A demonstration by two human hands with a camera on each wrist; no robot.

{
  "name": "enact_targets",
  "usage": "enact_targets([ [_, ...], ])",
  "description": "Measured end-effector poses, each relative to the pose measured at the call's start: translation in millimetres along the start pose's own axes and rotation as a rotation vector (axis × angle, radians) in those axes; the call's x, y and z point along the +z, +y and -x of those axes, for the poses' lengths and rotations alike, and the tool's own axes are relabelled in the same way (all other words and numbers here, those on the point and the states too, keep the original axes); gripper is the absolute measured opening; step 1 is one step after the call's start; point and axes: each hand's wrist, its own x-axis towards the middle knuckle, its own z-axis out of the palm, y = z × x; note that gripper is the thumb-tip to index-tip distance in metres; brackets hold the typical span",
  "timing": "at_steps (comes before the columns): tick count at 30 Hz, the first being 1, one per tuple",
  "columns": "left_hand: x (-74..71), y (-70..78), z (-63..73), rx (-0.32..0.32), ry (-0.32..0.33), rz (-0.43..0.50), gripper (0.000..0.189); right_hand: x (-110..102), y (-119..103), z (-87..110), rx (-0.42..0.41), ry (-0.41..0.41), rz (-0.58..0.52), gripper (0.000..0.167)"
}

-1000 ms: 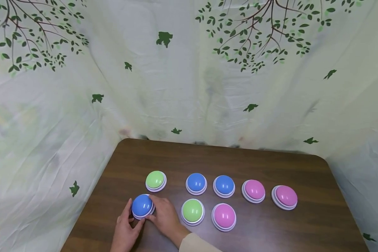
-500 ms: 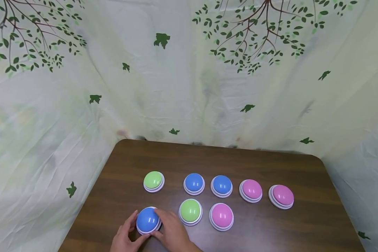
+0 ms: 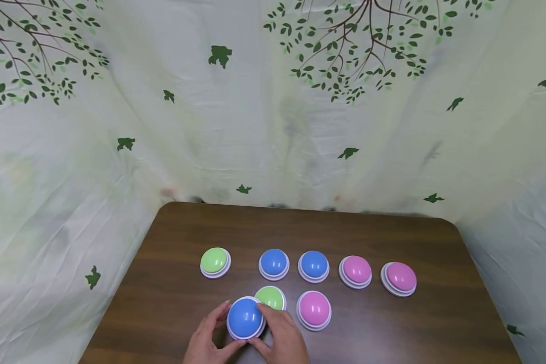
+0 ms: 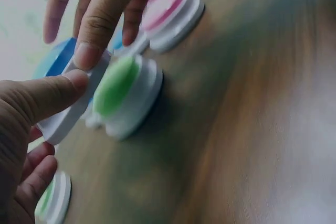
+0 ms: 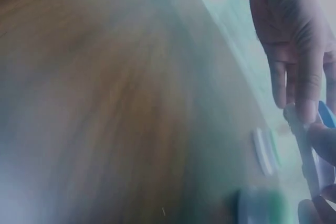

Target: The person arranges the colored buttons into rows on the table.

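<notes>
Both hands hold a blue dome button with a white round base (image 3: 244, 317), lifted above the table. My left hand (image 3: 207, 337) grips its left side, and my right hand (image 3: 285, 336) grips the right. The two thumbs press on the near rim, as the left wrist view shows with the white base (image 4: 65, 116) tilted. Just behind the held button stands a green dome button (image 3: 271, 297), partly covered by it in the head view. Right of that sits a pink dome button (image 3: 314, 309).
A back row on the brown table (image 3: 154, 308) has a green button (image 3: 214, 260), two blue buttons, one left (image 3: 273, 263) and one right (image 3: 313, 265), and two pink buttons, one left (image 3: 357, 270) and one right (image 3: 400, 277). A leaf-printed cloth (image 3: 255, 126) hangs behind.
Both hands have brought the blue button from beside the back-left green button, first nearer to me, then rightward and up in front of the middle green one. The head view has shifted slightly.
</notes>
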Motion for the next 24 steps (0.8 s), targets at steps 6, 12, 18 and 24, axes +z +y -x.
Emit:
enact_targets([
  [6,26.8,20.8,-12.2,0.231,0.003,-0.011,0.085,-28,23,9.1,0.092,0.067,-0.003,0.073],
  [12,54.2,48.5,-20.5,0.43,-0.051,-0.159,0.08,-62,43,22.0,0.299,-0.008,-0.025,0.076],
  [18,87.3,79.0,-31.4,0.588,-0.127,-0.198,0.078,-89,67,39.3,0.469,-0.007,0.01,0.078],
  [24,128.7,99.7,-43.6,0.731,-0.096,-0.275,0.081,-105,102,53.7,0.559,0.004,-0.033,0.081],
])
